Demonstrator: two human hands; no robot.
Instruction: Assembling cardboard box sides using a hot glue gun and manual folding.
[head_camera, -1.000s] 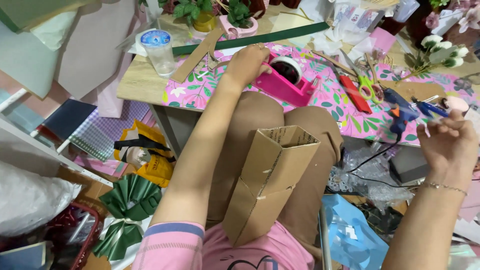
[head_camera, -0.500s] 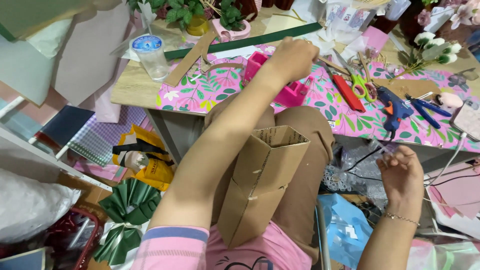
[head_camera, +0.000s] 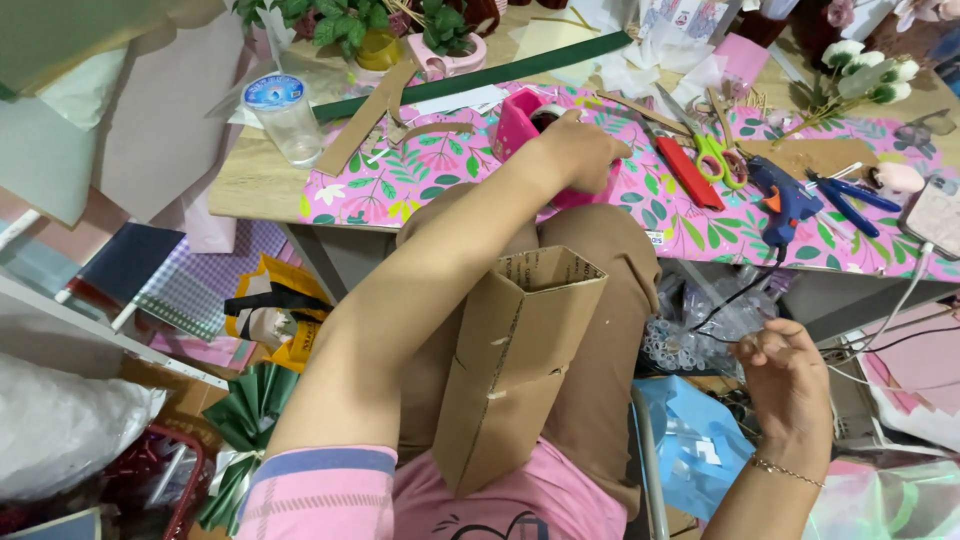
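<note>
Lowered since a second ago, the right hand now sits at lower right of the frame, below the desk edge, while the left hand has shifted only slightly on the pink tape dispenser at upper centre.

From left: one clear plastic cup with a blue lid stands on the desk; one folded cardboard tube rests open-ended on the person's lap at centre. The left hand's grip is closed over the dispenser's right side. Right of it lie one red utility knife, one pair of green-handled scissors, one blue glue gun and one pair of blue pliers.

The right hand's fingers are loosely curled, pinching what seems to be a thin black cord; whether they truly hold it cannot be told.

Risks, as a judgement: the cardboard tube, unheld, could slide off the lap if the legs shift; a tug on the cord could drag the glue gun off the desk; a reach across the clutter could meet the knife.
</note>
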